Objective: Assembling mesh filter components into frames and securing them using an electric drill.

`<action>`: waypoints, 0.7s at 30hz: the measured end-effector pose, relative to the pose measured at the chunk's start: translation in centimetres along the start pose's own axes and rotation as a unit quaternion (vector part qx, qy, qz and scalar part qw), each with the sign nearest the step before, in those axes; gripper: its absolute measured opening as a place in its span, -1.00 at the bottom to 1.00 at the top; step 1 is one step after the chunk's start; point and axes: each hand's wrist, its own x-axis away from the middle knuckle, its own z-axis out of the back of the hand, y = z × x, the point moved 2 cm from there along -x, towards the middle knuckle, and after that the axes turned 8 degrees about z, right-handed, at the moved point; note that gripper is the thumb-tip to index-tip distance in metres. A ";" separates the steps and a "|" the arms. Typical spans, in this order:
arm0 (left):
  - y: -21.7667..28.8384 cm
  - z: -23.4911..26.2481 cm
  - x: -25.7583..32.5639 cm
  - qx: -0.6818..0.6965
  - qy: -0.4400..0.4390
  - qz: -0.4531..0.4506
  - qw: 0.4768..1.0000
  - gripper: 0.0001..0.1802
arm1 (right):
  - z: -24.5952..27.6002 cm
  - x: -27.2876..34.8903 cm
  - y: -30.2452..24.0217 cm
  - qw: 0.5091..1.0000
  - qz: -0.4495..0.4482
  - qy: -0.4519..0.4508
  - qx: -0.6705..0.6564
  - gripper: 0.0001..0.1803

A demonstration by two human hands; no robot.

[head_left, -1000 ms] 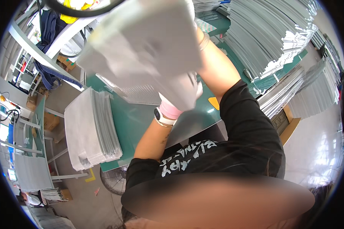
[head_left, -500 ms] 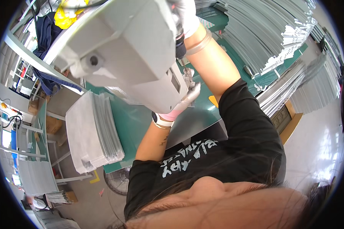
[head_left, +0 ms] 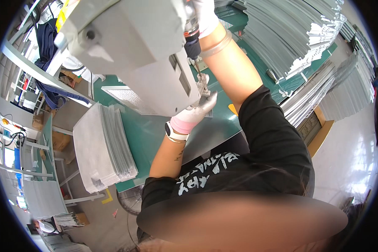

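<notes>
My right hand (head_left: pixel 206 19), in a white glove, reaches to the top of view, its fingers partly cut off. It is closed round a power screwdriver (head_left: pixel 192 45) with a dark chuck, whose thin bit points down. At the bit's tip is a small shiny metal fitting (head_left: pixel 203 86). My left hand (head_left: pixel 197 110), gloved in white with a pink cuff, pinches this fitting from below. A large pale grey housing (head_left: pixel 126 46) fills the upper middle and hides part of the left hand and the work surface.
On the green table (head_left: pixel 136 134) stands a stack of pale panels (head_left: pixel 98 147) at left. A tall pile of white panels (head_left: pixel 281 33) takes up the far right. A perforated sheet (head_left: pixel 126 95) lies behind the housing. A floor fan (head_left: pixel 129 201) stands below the table's front edge.
The grey housing has shifted left and up in view, uncovering more of the screwdriver bit and my left hand. The screwdriver has moved slightly left. Both hands keep their holds.
</notes>
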 end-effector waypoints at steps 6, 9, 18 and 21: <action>-0.8 -0.4 0.3 -0.007 -0.003 -0.006 1.000 -0.49 | -0.6 0.2 0.2 0.991 -0.049 -0.122 -0.039 -0.78; -0.5 -0.1 0.3 0.000 -0.029 0.035 0.999 -0.55 | -1.7 0.7 0.8 0.986 -0.069 -0.149 0.000 -0.77; 0.7 1.1 -1.5 -0.031 -0.047 -0.002 0.998 -0.63 | -1.9 -0.1 2.1 0.964 -0.103 -0.238 0.058 -0.53; 1.5 1.3 -2.1 -0.064 -0.030 -0.028 0.997 -0.69 | -2.2 -0.3 3.4 0.953 -0.178 -0.242 -0.043 -0.65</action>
